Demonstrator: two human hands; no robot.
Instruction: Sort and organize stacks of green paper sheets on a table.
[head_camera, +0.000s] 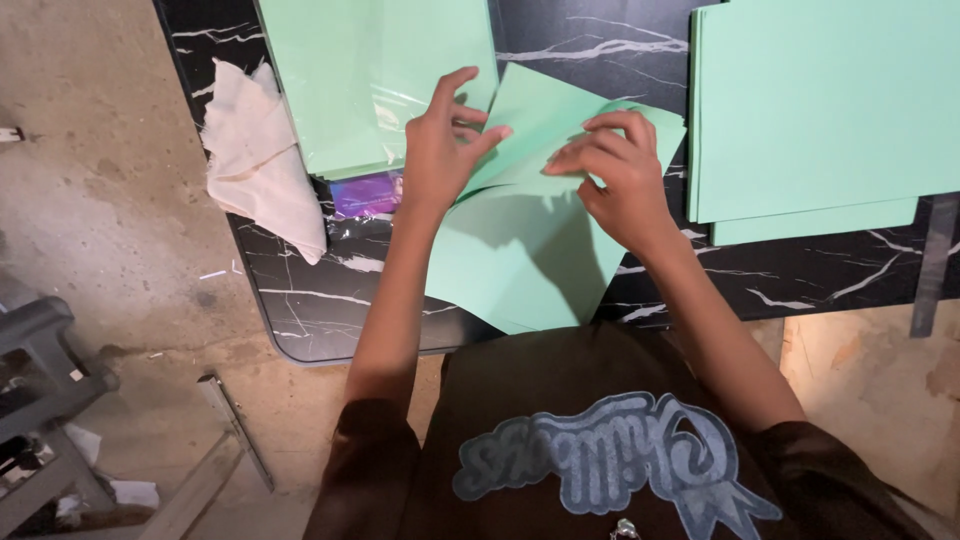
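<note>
Green paper sheet (520, 250): lies on the black marble-patterned table (300, 300), near its front edge, just in front of the person; upper part folded over toward the middle.

Left hand (440, 150): fingers spread, thumb and fingertips resting on the folded flap's left edge; grip open, pressing rather than pinching.

Right hand (615, 165): fingers curled and drawn together on the fold's right corner, pinching the paper there.

Wrapped stack of green paper (370, 80): in clear plastic, just left of the left hand, at the table's far side.

Loose stack of green sheets (820, 110): right of the hands, apart from the folded sheet.

White cloth (255, 160): crumpled, hanging over the table's left edge.

Purple packet (365, 192): small, under the wrapped stack's near corner.

Floor (90, 180): bare concrete, left of the table.
</note>
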